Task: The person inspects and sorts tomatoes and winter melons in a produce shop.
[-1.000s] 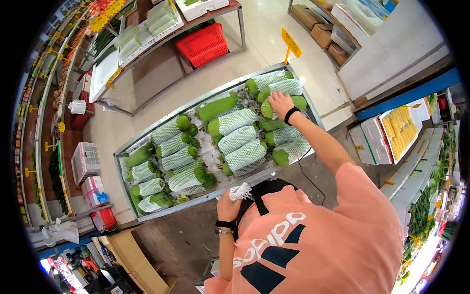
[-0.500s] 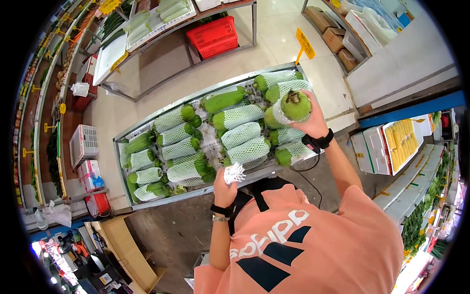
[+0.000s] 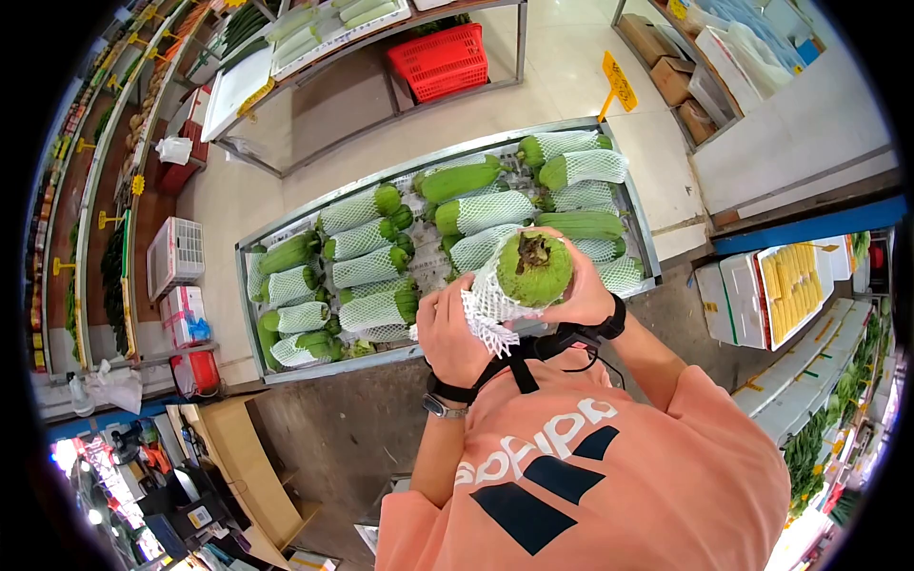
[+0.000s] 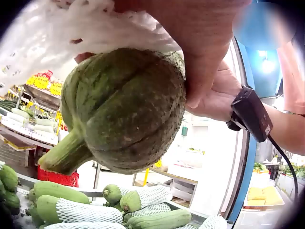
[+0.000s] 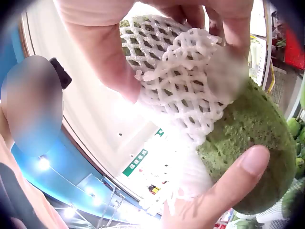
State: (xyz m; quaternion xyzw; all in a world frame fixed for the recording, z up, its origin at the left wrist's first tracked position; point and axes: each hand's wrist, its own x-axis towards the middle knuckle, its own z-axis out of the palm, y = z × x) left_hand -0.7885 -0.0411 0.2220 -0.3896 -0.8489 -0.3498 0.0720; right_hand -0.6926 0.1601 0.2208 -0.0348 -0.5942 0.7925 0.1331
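Note:
Both hands hold a thick green squash (image 3: 539,271) in front of the chest, its brown-scarred end facing up toward the head. White foam netting (image 3: 488,290) wraps part of its side, with a frayed edge near the left fingers. The left hand (image 3: 449,328) grips the netting and squash from the left. On the right side, the right hand (image 3: 588,293) curls round the squash. In the left wrist view, the ribbed stem end (image 4: 121,112) hangs bare below the netting. The right wrist view has mesh (image 5: 183,83) stretched over green skin, and a thumb pressing the bare part.
Below the hands stands a metal-edged display tray (image 3: 271,214) with rows of squashes, mostly in foam nets. A yellow price sign (image 3: 619,84) rises from its far right corner. Behind it are a red basket (image 3: 440,62) and a metal-framed table. A dark cable hangs by the right wrist.
The right hand has lifted the squash from the tray's right end and brought it toward the chest. The left hand, earlier holding bunched white netting apart, has come up to the squash.

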